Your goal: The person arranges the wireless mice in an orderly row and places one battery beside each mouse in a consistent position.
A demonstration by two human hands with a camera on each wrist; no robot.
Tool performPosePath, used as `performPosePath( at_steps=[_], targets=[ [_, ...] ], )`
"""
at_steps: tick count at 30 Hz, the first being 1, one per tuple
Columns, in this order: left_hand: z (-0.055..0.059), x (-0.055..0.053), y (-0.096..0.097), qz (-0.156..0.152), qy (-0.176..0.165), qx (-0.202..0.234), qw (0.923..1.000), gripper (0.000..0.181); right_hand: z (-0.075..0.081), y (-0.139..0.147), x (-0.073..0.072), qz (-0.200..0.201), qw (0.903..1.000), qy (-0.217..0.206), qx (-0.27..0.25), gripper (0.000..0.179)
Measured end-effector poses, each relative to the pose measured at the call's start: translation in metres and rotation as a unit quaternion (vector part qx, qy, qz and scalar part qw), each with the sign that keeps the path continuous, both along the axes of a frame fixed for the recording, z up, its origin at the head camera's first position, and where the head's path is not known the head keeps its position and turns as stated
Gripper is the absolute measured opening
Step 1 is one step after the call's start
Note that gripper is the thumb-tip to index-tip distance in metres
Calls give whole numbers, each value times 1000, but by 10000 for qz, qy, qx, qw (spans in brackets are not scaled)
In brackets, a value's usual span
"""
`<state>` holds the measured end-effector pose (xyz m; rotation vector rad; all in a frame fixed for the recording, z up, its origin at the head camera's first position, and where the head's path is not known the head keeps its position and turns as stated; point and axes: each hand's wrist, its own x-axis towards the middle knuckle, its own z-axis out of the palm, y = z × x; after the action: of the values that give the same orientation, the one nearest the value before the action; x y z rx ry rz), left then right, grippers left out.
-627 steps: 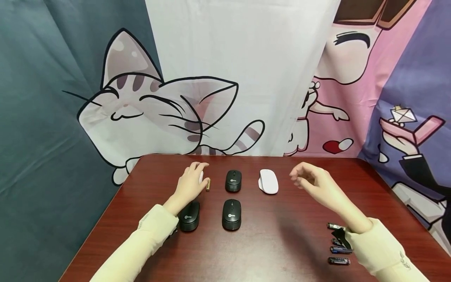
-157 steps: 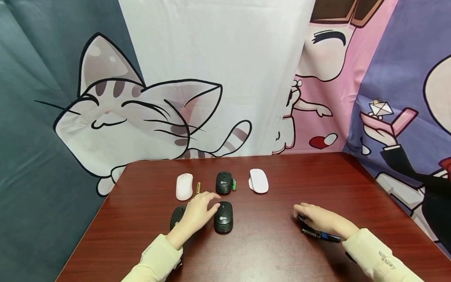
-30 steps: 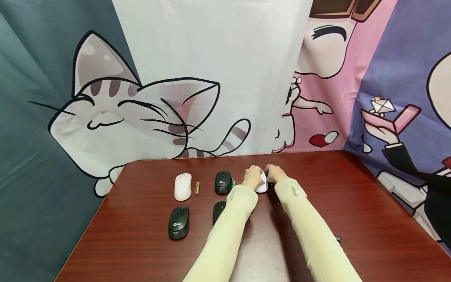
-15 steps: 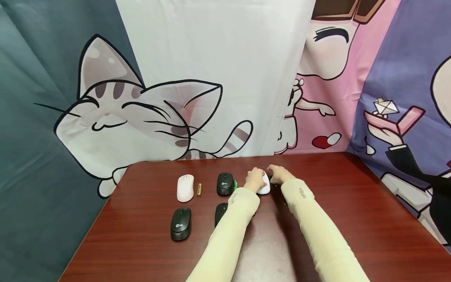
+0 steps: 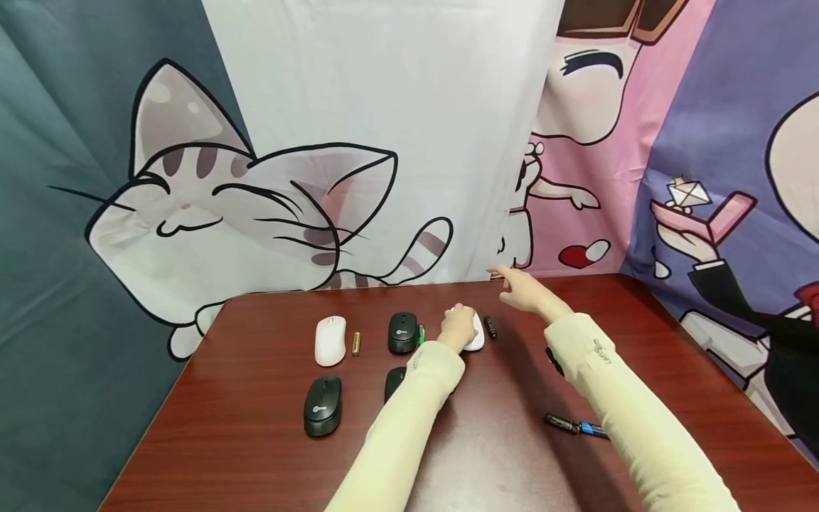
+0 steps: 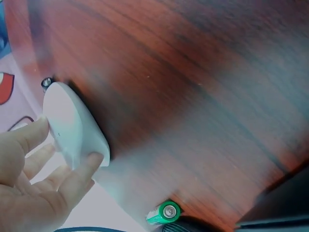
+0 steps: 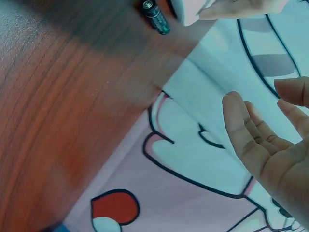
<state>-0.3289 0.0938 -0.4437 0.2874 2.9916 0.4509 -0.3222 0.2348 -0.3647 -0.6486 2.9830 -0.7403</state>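
Note:
My left hand (image 5: pixel 458 327) grips a white computer mouse (image 5: pixel 476 333) at the back of the table; in the left wrist view thumb and fingers (image 6: pixel 91 162) touch the sides of the mouse (image 6: pixel 65 116). Just right of it lies a dark AA-size battery (image 5: pixel 490 327), also visible in the right wrist view as a battery (image 7: pixel 155 16). Raised beyond the table's back edge, my right hand (image 5: pixel 526 290) holds nothing, its fingers loosely extended. A green battery (image 5: pixel 421 335) lies beside a black mouse (image 5: pixel 402 332), a gold battery (image 5: pixel 356 343) beside another white mouse (image 5: pixel 330 341).
A black mouse (image 5: pixel 323 406) lies front left; another black mouse (image 5: pixel 393 382) is partly covered by my left sleeve. Toward the right lie a black battery (image 5: pixel 561 422) and a blue-and-black battery (image 5: pixel 593 429), partly behind my right sleeve. A printed cloth (image 5: pixel 409 107) hangs behind the table (image 5: pixel 211 441).
The green battery and the dark battery have come to lie beside their mice since the oldest frame. Within the last second my right hand has lifted off the dark battery, up and rightward.

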Motion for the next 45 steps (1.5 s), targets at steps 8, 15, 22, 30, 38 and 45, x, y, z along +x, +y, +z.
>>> performPosePath(
  at_steps=[8,15,22,30,38,45],
  targets=[
    [1,13,3,-59,175,-600,9980,33,-1,-9,24,32,9985,551,-48,50],
    [2,25,1,-409,423,-234,9980,50,-1,-12,56,16,9943,1066,99,45],
    [12,39,-12,-908,1214,398,9876,46,0,-11,74,-119,9892,1459,21,36],
    [19,63,-31,-1359,1619,955,9727,28,-6,-1,103,-300,9854,1664,-217,27],
    [22,84,-53,-1544,1837,1257,9626,27,-11,9,129,-194,9804,1955,-144,20],
    [24,100,-81,-1659,2029,1324,9559,24,-22,22,145,-178,9837,1785,-144,22]
  ],
)
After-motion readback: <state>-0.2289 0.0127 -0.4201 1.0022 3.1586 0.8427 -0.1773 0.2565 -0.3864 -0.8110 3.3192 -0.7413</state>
